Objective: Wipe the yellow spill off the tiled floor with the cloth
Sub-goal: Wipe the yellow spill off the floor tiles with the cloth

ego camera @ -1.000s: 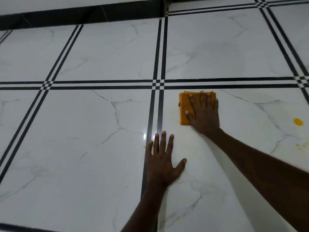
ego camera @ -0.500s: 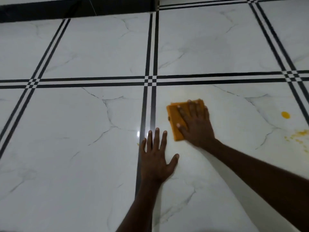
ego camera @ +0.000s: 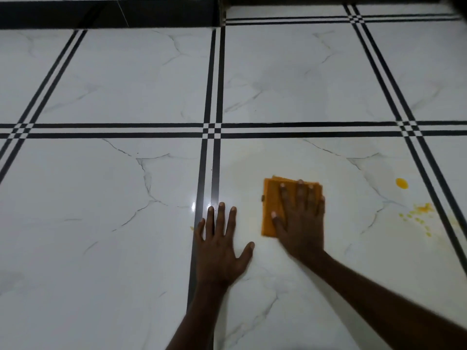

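While the right hand (ego camera: 302, 223) presses flat, fingers (ego camera: 300, 195) spread, on the folded orange cloth (ego camera: 270, 205) and the left hand (ego camera: 221, 251) rests open on the white marble-look tiled floor (ego camera: 101, 223), the yellow spill blob (ego camera: 401, 183) and splatter (ego camera: 418, 213) off to the right look untouched, so I'd say a good bit is left.

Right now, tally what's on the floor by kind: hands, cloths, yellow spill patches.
Bare hands flat on the tile: 2, left hand and right hand
Folded orange cloth: 1
Yellow spill patches: 2, round drop and scattered splatter
Total: 5
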The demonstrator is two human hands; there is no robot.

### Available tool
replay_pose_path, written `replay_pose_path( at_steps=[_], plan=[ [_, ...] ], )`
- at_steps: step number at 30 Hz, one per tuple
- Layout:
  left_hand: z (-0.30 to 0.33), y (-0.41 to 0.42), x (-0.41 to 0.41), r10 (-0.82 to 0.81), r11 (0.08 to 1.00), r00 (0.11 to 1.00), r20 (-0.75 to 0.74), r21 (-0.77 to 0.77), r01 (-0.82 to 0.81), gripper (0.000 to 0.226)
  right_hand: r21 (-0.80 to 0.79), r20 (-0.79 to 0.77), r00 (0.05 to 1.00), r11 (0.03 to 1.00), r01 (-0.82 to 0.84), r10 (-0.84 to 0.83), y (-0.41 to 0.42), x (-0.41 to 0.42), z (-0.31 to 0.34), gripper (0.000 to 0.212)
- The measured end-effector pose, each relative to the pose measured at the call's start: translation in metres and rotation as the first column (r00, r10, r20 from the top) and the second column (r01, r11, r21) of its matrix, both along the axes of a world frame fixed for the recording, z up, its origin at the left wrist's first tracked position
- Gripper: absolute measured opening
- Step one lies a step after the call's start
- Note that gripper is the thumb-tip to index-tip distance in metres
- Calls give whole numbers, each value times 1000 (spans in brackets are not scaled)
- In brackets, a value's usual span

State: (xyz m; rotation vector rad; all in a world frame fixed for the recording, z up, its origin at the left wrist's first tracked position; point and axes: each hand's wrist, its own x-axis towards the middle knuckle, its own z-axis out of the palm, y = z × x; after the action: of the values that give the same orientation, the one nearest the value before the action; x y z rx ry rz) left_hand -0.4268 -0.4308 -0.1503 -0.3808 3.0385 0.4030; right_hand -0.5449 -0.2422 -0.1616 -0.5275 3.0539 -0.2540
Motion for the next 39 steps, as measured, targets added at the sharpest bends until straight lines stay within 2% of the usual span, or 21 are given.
replay_pose_path(
  at_steps=[3, 5, 7, 9, 11, 15, 18, 20, 22, 25, 27, 30, 33, 35, 37, 39],
  plan=[
    [0, 0, 1, -3, 1000, 1000, 4, -28, 3, 89, 46, -2, 961, 960, -276, 276, -11, -66, 1, 75],
    [-2, 0, 2, -9, 999, 1000, -24, -54, 8, 88, 84, 20, 960, 956, -280, 279, -10, -115, 4, 77],
    [-4, 2, 3, -37, 995, 997, -62, -90, 31, 87, 61, 56, 990, 989, -135, 132, 5, -134, 7, 80],
    [-5, -1, 4, -62, 990, 994, -90, -129, 50, 87, 40, 16, 999, 998, 47, -48, 22, -116, 5, 77],
    [-6, -2, 4, -65, 987, 994, -87, -151, 52, 87, 50, -50, 988, 987, 150, -147, 51, -72, 0, 74],
    [5, 4, 1, -47, 991, 999, -20, -126, 44, 87, 69, -27, 965, 962, 263, -262, 133, 42, 7, 75],
    [15, 10, 1, -31, 996, 999, 23, -86, 33, 87, 74, -2, 880, 878, 474, -475, 193, 92, 13, 77],
    [18, 20, -6, 15, 999, 1000, -13, -44, -15, 87, 79, 14, 812, 810, 581, -584, 208, 97, 13, 79],
    [19, 37, -28, -16, 1000, 998, -62, -28, 14, 87, 28, 24, 751, 751, 660, -660, 207, 70, 9, 81],
    [13, 74, -82, -249, 968, 968, -39, -43, 248, 95, -51, 44, 688, 686, 726, -724, 206, -11, 2, 83],
    [10, 97, -117, -384, 917, 918, 94, -79, 392, 107, -22, 31, 721, 720, 693, -693, 217, -53, -2, 82],
    [3, 115, -134, -411, 890, 843, 347, -48, 454, 123, -23, -59, 780, 782, 623, -623, 231, -46, -6, 79],
    [7, 117, -134, -384, 903, 833, 397, -27, 429, 129, -38, -66, 810, 813, 581, -582, 195, 28, 0, 79],
    [13, 119, -136, -386, 903, 820, 422, -11, 431, 132, -35, -37, 878, 878, 477, -478, 166, 67, 5, 80],
    [15, 119, -138, -392, 901, 804, 447, 7, 435, 131, -49, -38, 949, 949, 310, -312, 160, 54, 4, 80],
    [14, 117, -139, -387, 903, 806, 447, 6, 431, 134, -28, -60, 994, 996, 87, -89, 169, 1, 2, 80]
  ],
)
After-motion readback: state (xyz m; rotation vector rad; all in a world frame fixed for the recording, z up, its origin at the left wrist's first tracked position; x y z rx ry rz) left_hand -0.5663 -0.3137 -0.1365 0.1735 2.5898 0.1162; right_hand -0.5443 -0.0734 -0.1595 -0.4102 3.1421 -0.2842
